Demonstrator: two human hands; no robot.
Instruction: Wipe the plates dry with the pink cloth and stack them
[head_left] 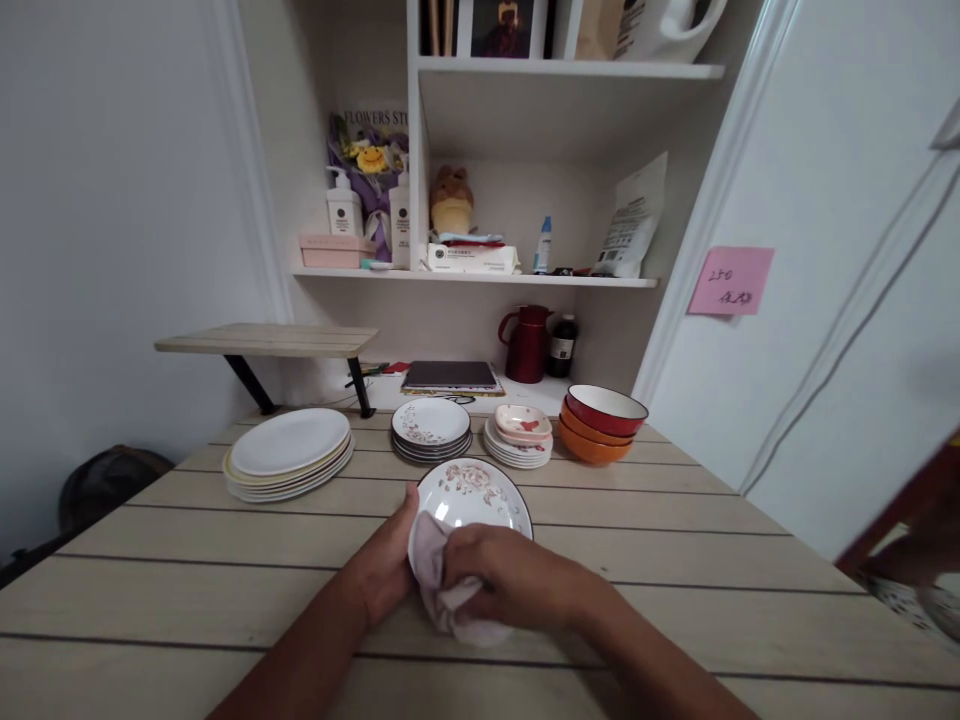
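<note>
Glazed plate (472, 490), soft cloth (431, 547) and plank table (187, 590): contrasting surfaces.
The plate looks like smooth ceramic, its glossy white glaze catching a bright highlight; the cloth is matt and softly creased. The table shows pale, matt wood-look planks. The patterned plates (431, 424) and oval plates (289, 443) appear smooth and glazed, as do the bowls (598, 430), whose red and orange outer walls are glossy. The riser (266, 340) repeats the pale wood-look top over matt black legs (251, 385), apparently metal. The jug (527, 350) has a shiny dark-red body; the note (731, 280) is matt pink paper; the pump bottles (344, 212) look like smooth white plastic.
</note>
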